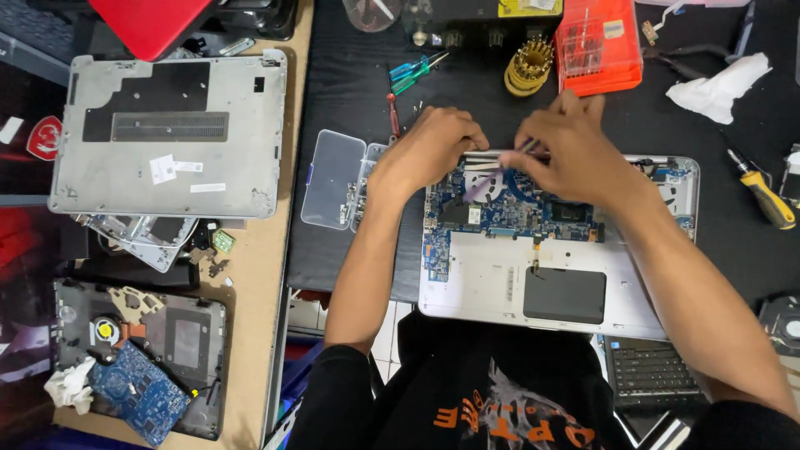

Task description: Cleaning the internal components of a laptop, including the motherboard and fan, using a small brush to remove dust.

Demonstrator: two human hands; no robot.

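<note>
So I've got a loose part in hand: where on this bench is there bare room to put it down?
Bare black mat lies between the grey bottom cover and the left hand. Another patch sits between the opened laptop and the yellow screwdriver. The back edge is crowded with tools.

- This is an electronics repair workshop, a bench for taking laptops apart.
- An opened laptop [550, 267] lies on a black work mat [350, 92], its blue circuit board [500, 212] bare.
- A removed grey laptop bottom cover [171, 133] rests on the wooden table [254, 333] beside it.
- Another stripped laptop chassis [142, 358] lies lower left, with a loose blue board [137, 392] on top.
- Small screwdrivers [412, 73], an orange bit case [598, 46], a round brass bit holder [529, 65] and a clear screw box [337, 179] stand around.
</note>
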